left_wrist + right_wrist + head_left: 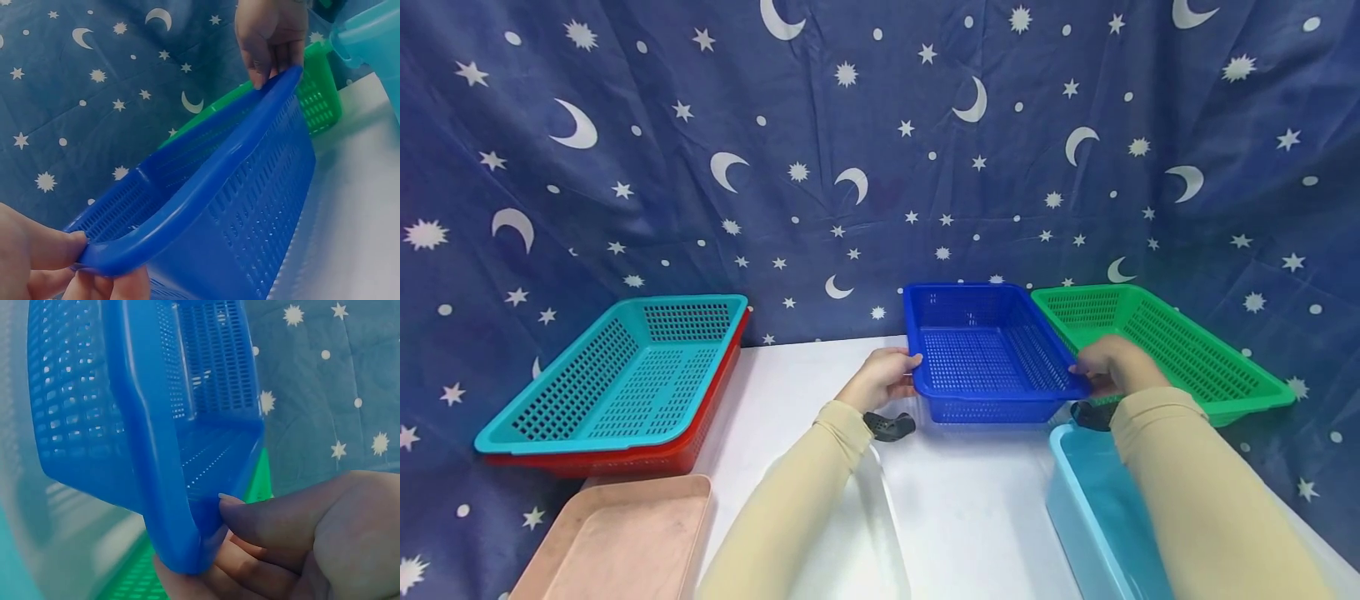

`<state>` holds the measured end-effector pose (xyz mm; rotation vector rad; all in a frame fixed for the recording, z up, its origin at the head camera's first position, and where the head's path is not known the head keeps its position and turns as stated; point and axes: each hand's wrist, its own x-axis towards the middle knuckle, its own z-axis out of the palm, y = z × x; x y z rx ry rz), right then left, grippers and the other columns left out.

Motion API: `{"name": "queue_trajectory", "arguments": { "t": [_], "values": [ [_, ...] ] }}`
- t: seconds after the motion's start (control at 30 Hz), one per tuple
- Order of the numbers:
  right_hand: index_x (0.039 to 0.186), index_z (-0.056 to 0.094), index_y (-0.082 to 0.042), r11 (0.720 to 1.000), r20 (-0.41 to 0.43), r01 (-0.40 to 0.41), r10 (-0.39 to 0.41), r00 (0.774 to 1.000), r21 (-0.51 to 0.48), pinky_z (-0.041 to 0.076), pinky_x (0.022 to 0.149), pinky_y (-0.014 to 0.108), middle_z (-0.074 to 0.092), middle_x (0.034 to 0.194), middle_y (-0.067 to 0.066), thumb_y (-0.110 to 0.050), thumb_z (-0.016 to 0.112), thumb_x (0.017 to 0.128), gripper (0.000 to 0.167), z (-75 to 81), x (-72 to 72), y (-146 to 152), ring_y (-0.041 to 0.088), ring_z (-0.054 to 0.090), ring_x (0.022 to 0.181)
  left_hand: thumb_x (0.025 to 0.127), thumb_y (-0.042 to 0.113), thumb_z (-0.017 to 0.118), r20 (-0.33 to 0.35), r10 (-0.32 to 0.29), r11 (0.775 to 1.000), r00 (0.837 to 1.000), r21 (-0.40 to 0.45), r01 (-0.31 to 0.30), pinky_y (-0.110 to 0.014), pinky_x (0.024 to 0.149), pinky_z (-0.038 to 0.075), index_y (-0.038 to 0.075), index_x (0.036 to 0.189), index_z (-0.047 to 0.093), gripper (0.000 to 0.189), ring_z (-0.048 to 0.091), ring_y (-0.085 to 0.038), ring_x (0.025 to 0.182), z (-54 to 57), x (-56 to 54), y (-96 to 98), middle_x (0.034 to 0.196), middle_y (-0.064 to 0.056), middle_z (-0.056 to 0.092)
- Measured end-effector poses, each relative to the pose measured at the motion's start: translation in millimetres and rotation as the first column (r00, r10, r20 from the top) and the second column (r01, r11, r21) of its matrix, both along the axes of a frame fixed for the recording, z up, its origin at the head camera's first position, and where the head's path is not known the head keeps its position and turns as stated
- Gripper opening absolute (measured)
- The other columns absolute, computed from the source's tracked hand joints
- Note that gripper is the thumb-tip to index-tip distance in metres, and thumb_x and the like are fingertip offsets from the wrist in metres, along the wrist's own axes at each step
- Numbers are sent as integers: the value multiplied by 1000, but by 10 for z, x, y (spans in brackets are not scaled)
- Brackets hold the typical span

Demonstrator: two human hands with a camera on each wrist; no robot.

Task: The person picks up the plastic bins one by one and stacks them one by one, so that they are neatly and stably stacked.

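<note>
A blue perforated plastic basket [973, 358] is at the back of the white table, held at both sides. My left hand [883, 375] grips its left rim; in the left wrist view the thumb [59, 247] lies over the rim with fingers beneath. At the opposite front corner my right hand [1108, 367] pinches the rim, thumb [262, 519] on top and fingers curled under, as the right wrist view shows. The basket's interior holds nothing visible. Beside it, partly behind my right hand, is a green basket [1195, 350].
A turquoise basket [662, 375] sits nested in a red one [700, 433] at the left. Nearer are a pinkish tray [632, 533], a white tray [880, 533] under my left forearm, and a light blue bin [1075, 508] under my right. A starry curtain [850, 125] hangs behind.
</note>
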<state>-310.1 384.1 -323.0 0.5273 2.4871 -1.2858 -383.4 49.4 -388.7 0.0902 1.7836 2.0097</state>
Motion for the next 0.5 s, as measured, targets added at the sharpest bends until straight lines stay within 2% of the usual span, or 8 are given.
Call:
{"name": "queue_trajectory", "arguments": {
  "t": [0.17,0.27,0.4,0.5],
  "values": [
    [111,53,19,999,-7,-12,13,1000,39,62,76,39,64,87,18,-1,51,101,22,39,-12,-68,23,71,71,105,9,58,10,6,1000,1000,-2,-6,-28,68,59,-7,137,57,36,66,-19,79,64,-18,-100,109,-19,70],
    [113,54,17,998,-14,-31,32,999,47,62,75,40,63,90,19,-1,54,100,22,66,-6,-106,24,70,73,105,8,58,12,17,1000,1000,-4,-17,-27,67,58,-7,136,57,35,65,-17,77,99,-7,-183,116,-23,68],
    [123,52,18,998,-19,-65,64,998,-12,61,80,42,61,100,22,-2,57,101,29,107,15,-135,25,69,79,105,9,58,-3,23,999,1000,-25,-23,-28,68,59,-6,138,57,36,67,-20,82,143,22,-297,125,-26,64],
    [126,51,17,995,-17,-81,80,997,-64,60,83,42,62,101,20,-4,59,102,33,129,16,-146,24,69,81,105,10,58,-34,26,999,999,-47,-28,-30,70,59,-3,139,57,37,68,-26,90,173,52,-366,118,-22,68]
  ]
}}
